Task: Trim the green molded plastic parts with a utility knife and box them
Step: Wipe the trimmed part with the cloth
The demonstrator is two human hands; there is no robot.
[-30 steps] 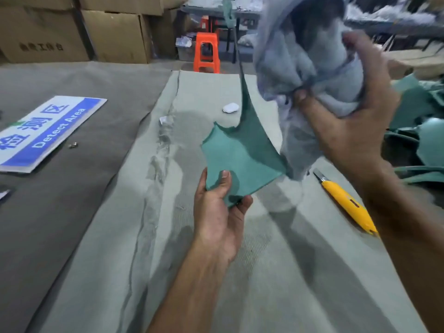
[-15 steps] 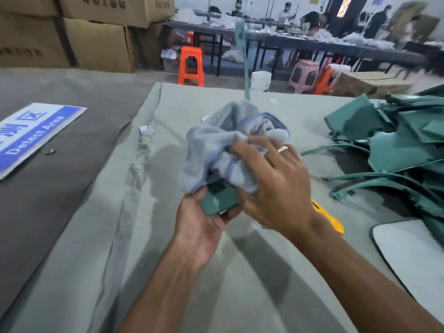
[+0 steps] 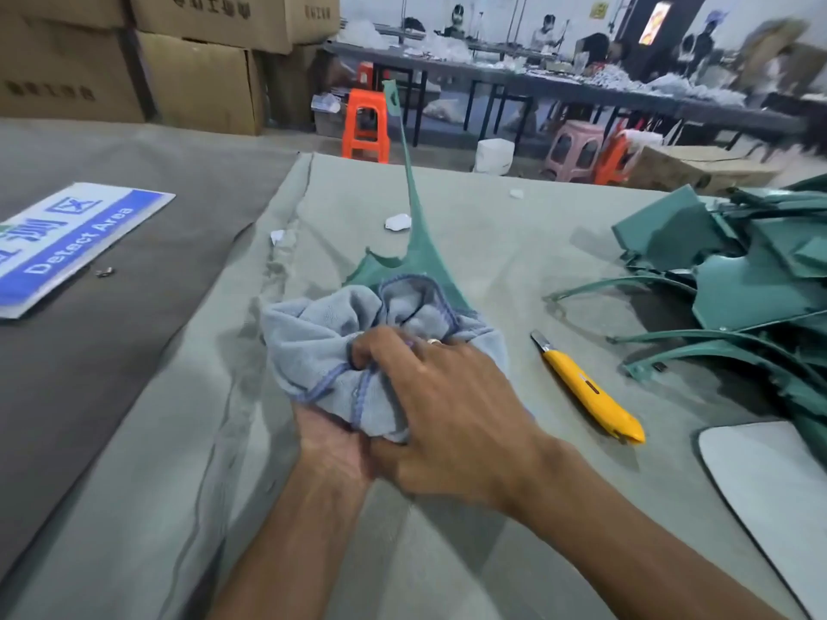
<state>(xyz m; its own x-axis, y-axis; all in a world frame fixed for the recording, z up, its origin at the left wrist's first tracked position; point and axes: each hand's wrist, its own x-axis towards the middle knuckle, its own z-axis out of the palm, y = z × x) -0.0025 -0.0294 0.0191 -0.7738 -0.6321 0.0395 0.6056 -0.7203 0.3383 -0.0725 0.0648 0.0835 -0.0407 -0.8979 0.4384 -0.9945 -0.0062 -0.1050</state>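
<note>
The green part [image 3: 418, 257], gripped by left hand [image 3: 333, 445], is under right hand's [image 3: 447, 409] clutched cloth [image 3: 331, 346] above the grey-covered table [image 3: 470, 226].

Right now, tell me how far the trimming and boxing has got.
Done: nothing visibly boxed. The knife lies idle on the table. In hand: the right hand rubs a cloth over one green part, held from below by the left hand. Left: the pile of green parts.

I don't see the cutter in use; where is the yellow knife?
The yellow knife lies on the table cover, right of the right hand, before the green parts pile.
</note>
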